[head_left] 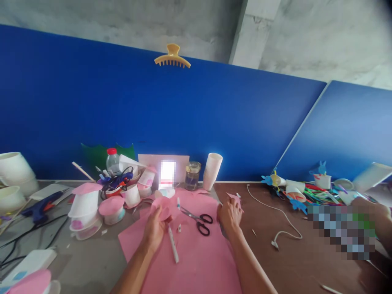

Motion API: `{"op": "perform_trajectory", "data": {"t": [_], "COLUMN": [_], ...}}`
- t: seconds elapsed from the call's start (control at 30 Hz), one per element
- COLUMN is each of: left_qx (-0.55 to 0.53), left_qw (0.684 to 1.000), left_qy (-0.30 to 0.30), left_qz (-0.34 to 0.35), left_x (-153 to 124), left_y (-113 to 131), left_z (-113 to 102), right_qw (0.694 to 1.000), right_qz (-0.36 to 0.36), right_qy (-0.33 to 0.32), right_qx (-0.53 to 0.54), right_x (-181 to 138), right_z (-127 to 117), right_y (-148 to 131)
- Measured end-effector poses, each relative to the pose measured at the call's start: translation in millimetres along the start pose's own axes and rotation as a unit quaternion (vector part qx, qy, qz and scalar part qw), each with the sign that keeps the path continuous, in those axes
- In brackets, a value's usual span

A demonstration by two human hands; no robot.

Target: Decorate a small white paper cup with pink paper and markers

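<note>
My left hand (154, 228) is closed on a round pink foam piece (162, 206), held up over a large pink foam sheet (196, 261) on the table. My right hand (229, 214) pinches a small pink foam scrap (235, 197) at the sheet's right edge. Black-handled scissors (199, 220) lie on the sheet between my hands. A white marker pen (173, 244) rests on the sheet just below my left hand.
White paper cups with pink lids (88, 210) crowd the left, beside a blue glue gun (39, 207). A stack of cups (212, 170), a glass jar (192, 175) and a bottle (112, 160) stand by the blue partition (183, 110). A white cable (281, 220) and craft clutter (306, 190) lie right.
</note>
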State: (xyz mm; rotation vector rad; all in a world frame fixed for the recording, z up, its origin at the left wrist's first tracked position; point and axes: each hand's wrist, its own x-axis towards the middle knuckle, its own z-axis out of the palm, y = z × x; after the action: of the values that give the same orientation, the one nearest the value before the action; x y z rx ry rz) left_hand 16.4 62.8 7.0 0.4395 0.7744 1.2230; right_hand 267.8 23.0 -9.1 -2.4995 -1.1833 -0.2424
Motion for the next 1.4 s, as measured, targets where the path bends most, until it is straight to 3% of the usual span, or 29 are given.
{"op": "perform_trajectory", "data": {"t": [0.17, 0.37, 0.5, 0.6, 0.77, 0.9, 1.03, 1.2, 1.4], "left_qx": [0.026, -0.001, -0.012, 0.003, 0.017, 0.034, 0.035, 0.1, 0.118], "left_qw": [1.0, 1.0, 1.0, 0.999, 0.999, 0.984, 0.979, 0.973, 0.981], "left_qy": [-0.015, 0.008, 0.015, 0.016, -0.043, -0.16, -0.188, -0.205, -0.152], "left_qz": [-0.008, 0.007, 0.017, 0.029, -0.013, -0.073, -0.076, -0.037, -0.009], "left_x": [-6.7, -2.6, 1.1, 1.3, -10.0, -21.0, -24.3, -22.3, -22.3], "left_y": [-3.1, -2.0, -2.7, -3.4, -2.8, -0.4, 4.4, 6.1, 7.0], "left_z": [0.2, -5.9, -7.9, -8.6, -2.9, 2.4, 3.9, 2.6, -1.9], "right_qw": [0.998, 0.98, 0.938, 0.925, 0.914, 0.896, 0.879, 0.847, 0.861], "right_qz": [-0.044, -0.164, -0.278, -0.308, -0.336, -0.378, -0.398, -0.425, -0.358], "right_qy": [-0.03, 0.002, 0.035, 0.035, 0.037, 0.043, 0.07, -0.04, -0.102], "right_qx": [0.024, 0.108, 0.203, 0.219, 0.226, 0.228, 0.253, 0.318, 0.347], "right_x": [5.4, -12.4, -39.1, -51.4, -57.3, -65.2, -77.0, -79.4, -79.6], "right_z": [2.1, 10.1, 11.1, 2.1, -9.2, -5.1, 1.8, -1.8, -13.5], "right_y": [17.3, -24.0, -50.4, -59.8, -66.1, -71.4, -76.1, -78.5, -79.5]}}
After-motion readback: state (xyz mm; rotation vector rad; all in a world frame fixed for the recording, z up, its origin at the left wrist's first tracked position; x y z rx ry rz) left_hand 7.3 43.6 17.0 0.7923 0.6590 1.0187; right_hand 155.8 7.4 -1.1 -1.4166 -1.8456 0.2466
